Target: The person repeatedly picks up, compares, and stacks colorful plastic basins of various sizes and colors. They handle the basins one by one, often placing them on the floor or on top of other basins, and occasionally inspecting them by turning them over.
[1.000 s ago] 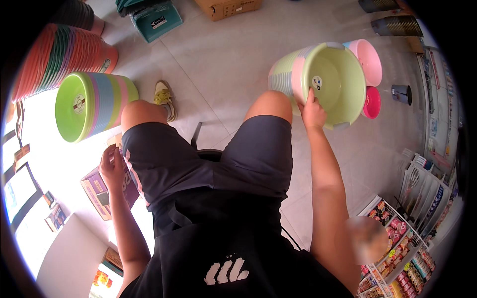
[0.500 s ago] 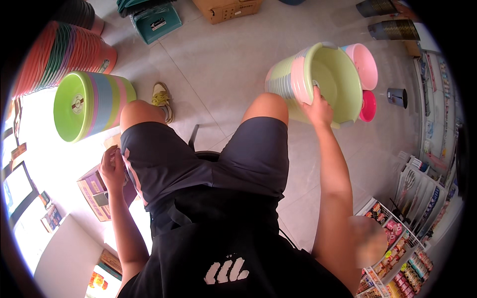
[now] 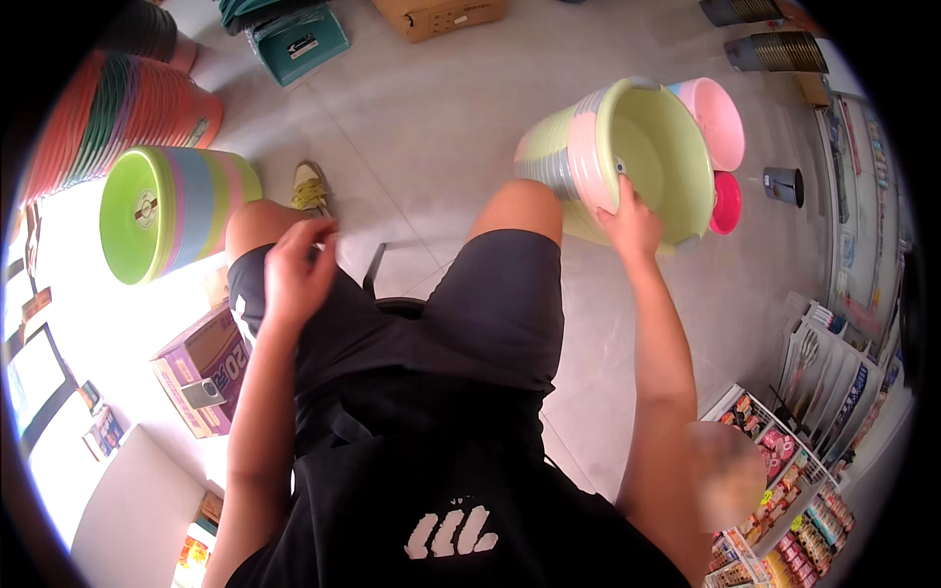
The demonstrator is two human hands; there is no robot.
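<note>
My right hand [image 3: 632, 220] grips the near rim of a pale green plastic bucket [image 3: 659, 147], its thumb and fingers over the edge. This bucket lies on its side, its wide mouth turned right, at the end of a nested stack with pink and grey ones [image 3: 554, 152]. Above my left thigh is my left hand [image 3: 297, 272], fingers loosely bent, a gap between thumb and fingers, and nothing visible in it. Left of my left knee, another nested bucket stack [image 3: 196, 211] shows a bright green bucket [image 3: 132, 211] at its mouth end.
Beyond the right stack are a pink bucket [image 3: 716, 122], a smaller deep pink one [image 3: 725, 204] and a dark bin [image 3: 783, 185]. Red basket stacks [image 3: 147, 103] stand far left. A purple carton [image 3: 201, 367] sits by my left leg. Shelves of goods [image 3: 784, 470] line the right.
My left hand has lifted from beside my left thigh and moved right and forward over it. My right hand stays on the pale green bucket's rim.
</note>
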